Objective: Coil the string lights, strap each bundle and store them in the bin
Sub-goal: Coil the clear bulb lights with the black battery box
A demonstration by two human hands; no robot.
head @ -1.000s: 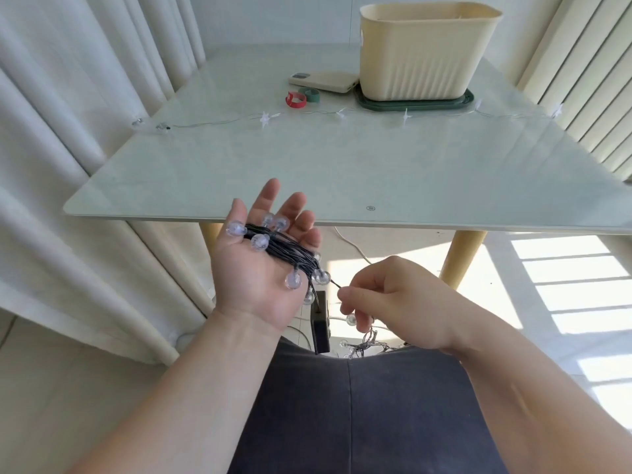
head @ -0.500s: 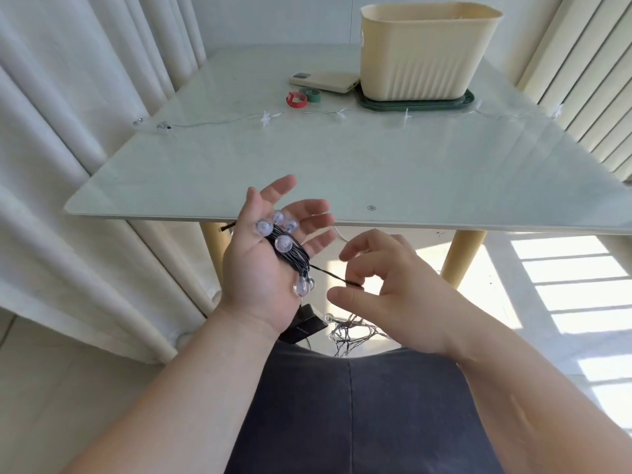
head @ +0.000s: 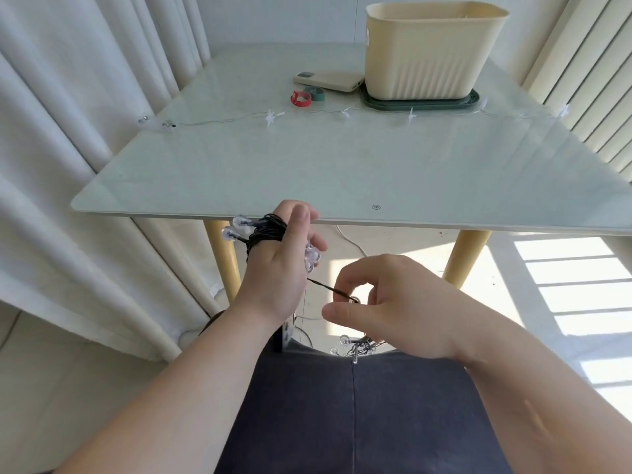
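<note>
While the coil is only part done, here's our setup. The black string lights [head: 268, 230] are wound round the fingers of our left hand [head: 280, 268], just under the near edge of the table [head: 342, 165]. That hand works as a spool: its fingers are fairly straight, and the loops sit between thumb and fingers without being squeezed. Our right hand [head: 393, 309] has thumb and forefinger pinched on the wire a little way out from the coil, and the line between the two hands looks taut. The loose remainder [head: 355, 347] sits in a small tangle at our lap.

What we'd aim for on this wrap:
- Use light, even tension and let the wire slide through the pinch so it untwists.
- Lay each loop beside the last one.
- Let the bulbs land on the outside so they don't jam between fingers.
- Go easy on that tangle, since we reckon it'll snag if yanked.

The cream bin [head: 434, 53] stands at the far end of the table on a dark green tray [head: 473, 97]. We only see the top of its inner wall, so we can't tell what's inside. A red strap [head: 301, 103] and a green strap [head: 318, 94] lie just left of it, beside a flat cream gadget [head: 330, 80]. A clear star string [head: 272, 116] runs across the table in front, not coiled yet.
</note>
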